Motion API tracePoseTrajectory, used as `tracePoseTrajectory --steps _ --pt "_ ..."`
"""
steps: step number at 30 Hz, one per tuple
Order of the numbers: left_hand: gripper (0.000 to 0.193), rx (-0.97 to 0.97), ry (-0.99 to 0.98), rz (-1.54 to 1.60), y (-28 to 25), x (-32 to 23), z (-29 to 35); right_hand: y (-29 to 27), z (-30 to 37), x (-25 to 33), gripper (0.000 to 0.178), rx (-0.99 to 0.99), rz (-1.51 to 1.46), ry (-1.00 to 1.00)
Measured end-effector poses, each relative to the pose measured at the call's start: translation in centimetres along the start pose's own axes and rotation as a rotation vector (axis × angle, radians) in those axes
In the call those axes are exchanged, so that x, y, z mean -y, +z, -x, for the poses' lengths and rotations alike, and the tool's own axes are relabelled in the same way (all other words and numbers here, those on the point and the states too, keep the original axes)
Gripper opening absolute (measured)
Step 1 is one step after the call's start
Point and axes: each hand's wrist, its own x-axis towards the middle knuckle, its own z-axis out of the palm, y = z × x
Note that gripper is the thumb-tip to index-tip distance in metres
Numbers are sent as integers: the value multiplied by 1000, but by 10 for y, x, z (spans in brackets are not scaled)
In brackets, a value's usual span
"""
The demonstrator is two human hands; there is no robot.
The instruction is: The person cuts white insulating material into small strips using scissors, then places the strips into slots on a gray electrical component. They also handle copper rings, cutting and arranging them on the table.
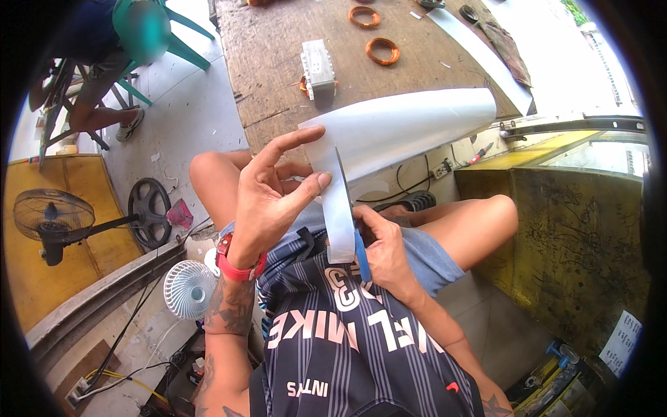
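Note:
My left hand (274, 191) pinches a narrow strip (338, 226) of a white sheet between thumb and fingers. The wide part of the white sheet (417, 128) curls away to the right and leans over the table's near edge. In my right hand (388, 254) is a pair of scissors with blue handles (363, 257). Their blades point away from me and lie along the line between the strip and the wide part. The strip hangs down toward my lap. My fingers cover part of the scissor handles.
On the wooden table (271, 66) stand a small transformer (317, 66) and copper wire coils (383, 51). A long white strip (479, 52) lies farther right. Fans (189, 288) stand at left. Someone sits near a green chair (142, 31). A yellow cabinet (556, 222) is on my right.

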Motion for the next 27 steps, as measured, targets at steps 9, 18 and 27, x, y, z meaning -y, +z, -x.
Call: tracePoseTrajectory --steps 9,18,27 --pt "59 51 -90 50 6 1 8 0 -7 -13 40 -78 -9 -132" --pt "60 87 -134 90 16 6 14 0 -8 -1 38 -114 -85 -156" --pt "56 26 -124 -31 11 5 -5 -9 -12 -2 34 -237 3 -30"
